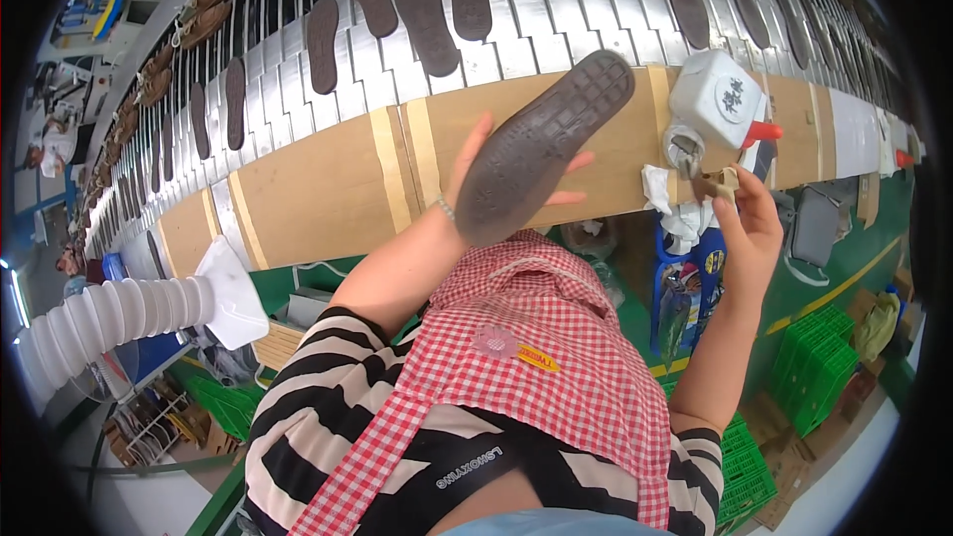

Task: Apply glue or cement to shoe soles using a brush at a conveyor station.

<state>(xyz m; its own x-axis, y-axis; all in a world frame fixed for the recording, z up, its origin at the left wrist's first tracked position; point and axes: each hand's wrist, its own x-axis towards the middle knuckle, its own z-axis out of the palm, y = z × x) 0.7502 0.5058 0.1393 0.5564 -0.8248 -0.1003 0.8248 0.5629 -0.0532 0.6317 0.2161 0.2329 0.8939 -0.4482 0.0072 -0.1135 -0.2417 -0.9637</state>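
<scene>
A dark brown shoe sole with a blocky tread lies tilted across my left hand. The thumb is along one side and the fingertips come out on the other. My right hand pinches a small brush by its tan, wrapped-looking handle. The brush's far end is at the open mouth of a white plastic jug, which lies on its side on the cardboard-covered ledge. I cannot make out the bristles. White crumpled tissue hangs just below the jug's mouth.
Beyond the ledge runs a slatted metal conveyor carrying several brown soles and, at far left, brown shoes. A white flexible duct stands at left. Green crates sit on the floor at right. Something red sticks out beside the jug.
</scene>
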